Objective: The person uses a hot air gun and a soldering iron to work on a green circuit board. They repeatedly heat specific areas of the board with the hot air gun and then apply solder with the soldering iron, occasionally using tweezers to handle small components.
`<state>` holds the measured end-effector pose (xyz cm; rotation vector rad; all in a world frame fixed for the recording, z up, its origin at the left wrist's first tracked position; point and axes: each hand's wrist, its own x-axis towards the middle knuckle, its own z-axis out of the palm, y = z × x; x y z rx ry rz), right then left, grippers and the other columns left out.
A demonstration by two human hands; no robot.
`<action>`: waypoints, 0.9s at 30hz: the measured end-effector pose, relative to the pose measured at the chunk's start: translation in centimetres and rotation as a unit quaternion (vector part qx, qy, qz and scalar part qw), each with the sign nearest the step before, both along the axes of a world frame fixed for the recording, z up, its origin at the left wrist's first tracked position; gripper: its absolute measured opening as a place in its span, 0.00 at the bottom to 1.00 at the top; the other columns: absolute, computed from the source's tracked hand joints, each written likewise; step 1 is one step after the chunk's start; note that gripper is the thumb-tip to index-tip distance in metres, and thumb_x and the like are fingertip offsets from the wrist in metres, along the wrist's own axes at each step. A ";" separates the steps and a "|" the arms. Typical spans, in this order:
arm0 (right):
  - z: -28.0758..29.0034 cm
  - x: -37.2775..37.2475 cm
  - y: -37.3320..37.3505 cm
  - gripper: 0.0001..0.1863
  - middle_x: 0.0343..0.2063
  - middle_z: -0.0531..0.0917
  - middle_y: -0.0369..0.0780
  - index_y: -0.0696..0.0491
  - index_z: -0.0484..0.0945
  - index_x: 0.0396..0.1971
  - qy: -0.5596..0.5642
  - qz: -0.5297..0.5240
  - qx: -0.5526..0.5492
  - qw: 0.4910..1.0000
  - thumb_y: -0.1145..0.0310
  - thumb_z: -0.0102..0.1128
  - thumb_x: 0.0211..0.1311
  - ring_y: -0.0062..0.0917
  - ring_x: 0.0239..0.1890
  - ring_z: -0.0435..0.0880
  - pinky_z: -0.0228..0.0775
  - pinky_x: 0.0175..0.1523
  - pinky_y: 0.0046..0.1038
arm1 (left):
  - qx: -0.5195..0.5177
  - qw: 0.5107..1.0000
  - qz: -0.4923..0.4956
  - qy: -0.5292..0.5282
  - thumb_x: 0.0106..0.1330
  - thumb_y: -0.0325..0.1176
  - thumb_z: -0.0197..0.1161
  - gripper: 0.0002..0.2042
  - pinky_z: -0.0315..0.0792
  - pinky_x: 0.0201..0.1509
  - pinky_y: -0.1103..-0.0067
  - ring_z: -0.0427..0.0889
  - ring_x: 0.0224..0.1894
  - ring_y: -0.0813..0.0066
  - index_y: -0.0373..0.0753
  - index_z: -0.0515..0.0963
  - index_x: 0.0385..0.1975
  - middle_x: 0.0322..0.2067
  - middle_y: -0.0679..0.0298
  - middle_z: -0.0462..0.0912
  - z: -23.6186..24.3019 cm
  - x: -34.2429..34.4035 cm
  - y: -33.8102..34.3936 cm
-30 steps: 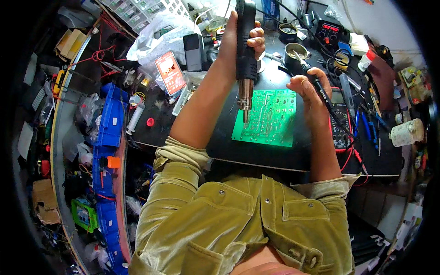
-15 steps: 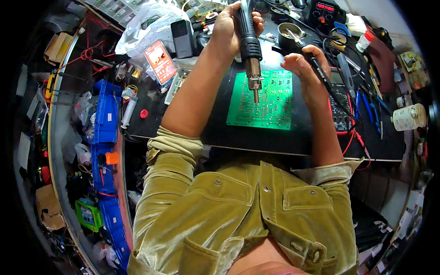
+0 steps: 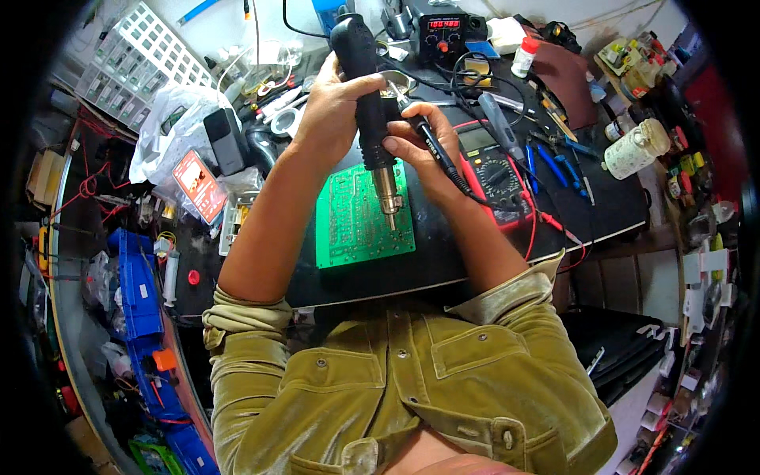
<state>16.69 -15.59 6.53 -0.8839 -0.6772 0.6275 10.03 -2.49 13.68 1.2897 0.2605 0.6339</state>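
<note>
My left hand [image 3: 336, 103] grips a black hot-air gun [image 3: 364, 119], its metal nozzle [image 3: 386, 194] pointing down over a green circuit board [image 3: 344, 237] on the bench. My right hand [image 3: 431, 154] is closed on a soldering iron [image 3: 435, 146] with a black handle and cable, its thumb at or very near the gun's body. The iron's tip end points up toward a metal cup [image 3: 402, 79], partly hidden behind the gun. Just right of that hand lies a red-cased multimeter [image 3: 495, 178] with probe leads.
The cluttered black bench [image 3: 301, 293] carries a station with red display [image 3: 443, 41], blue pliers [image 3: 542, 166], a white jar [image 3: 629, 150], a phone [image 3: 198, 182] and a black device [image 3: 224, 141]. A parts cabinet [image 3: 146, 59] stands back left; blue bins [image 3: 138, 293] line the left side.
My right hand has moved left, with the iron, up beside the hot-air gun. The gun's top has tipped leftward. The camera view has shifted, so the board appears further left.
</note>
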 end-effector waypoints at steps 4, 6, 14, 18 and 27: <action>0.2 0.0 0.0 0.25 0.34 0.84 0.44 0.53 0.67 0.41 -0.018 -0.009 0.002 1.000 0.78 0.72 0.46 0.24 0.37 0.83 0.76 0.45 0.26 | 0.006 0.999 0.036 -0.005 0.57 0.24 0.63 0.17 0.73 0.39 0.79 0.77 0.34 0.76 0.34 0.69 0.46 0.34 0.64 0.75 0.0 0.4 -0.8; 0.5 -0.2 -0.1 0.25 0.33 0.83 0.42 0.53 0.67 0.41 -0.018 -0.008 -0.003 1.000 0.78 0.72 0.46 0.23 0.37 0.83 0.76 0.45 0.26 | 0.014 0.999 0.043 0.000 0.57 0.24 0.63 0.17 0.73 0.40 0.79 0.77 0.34 0.76 0.34 0.69 0.46 0.34 0.64 0.76 -0.2 0.4 -0.8; 0.3 0.2 -0.4 0.25 0.35 0.82 0.44 0.55 0.66 0.42 0.014 -0.024 -0.004 1.000 0.77 0.71 0.46 0.24 0.38 0.82 0.76 0.44 0.26 | -0.031 0.994 -0.103 -0.020 0.59 0.26 0.61 0.20 0.71 0.52 0.77 0.77 0.47 0.71 0.28 0.68 0.51 0.45 0.57 0.76 -0.6 0.0 0.4; 0.3 0.3 -0.3 0.25 0.35 0.82 0.44 0.55 0.66 0.43 0.053 -0.021 0.018 0.998 0.78 0.70 0.46 0.24 0.38 0.82 0.76 0.45 0.26 | 0.014 0.983 -0.181 0.020 0.61 0.29 0.60 0.22 0.70 0.54 0.77 0.77 0.48 0.70 0.29 0.67 0.54 0.46 0.56 0.77 -0.6 -1.6 0.5; 0.1 0.0 0.1 0.24 0.33 0.84 0.46 0.54 0.66 0.41 0.006 -0.038 -0.023 0.999 0.77 0.71 0.45 0.26 0.36 0.84 0.78 0.43 0.29 | 0.126 0.986 -0.081 0.069 0.62 0.25 0.60 0.18 0.72 0.55 0.74 0.78 0.50 0.67 0.28 0.70 0.51 0.46 0.56 0.78 -0.2 -2.7 1.0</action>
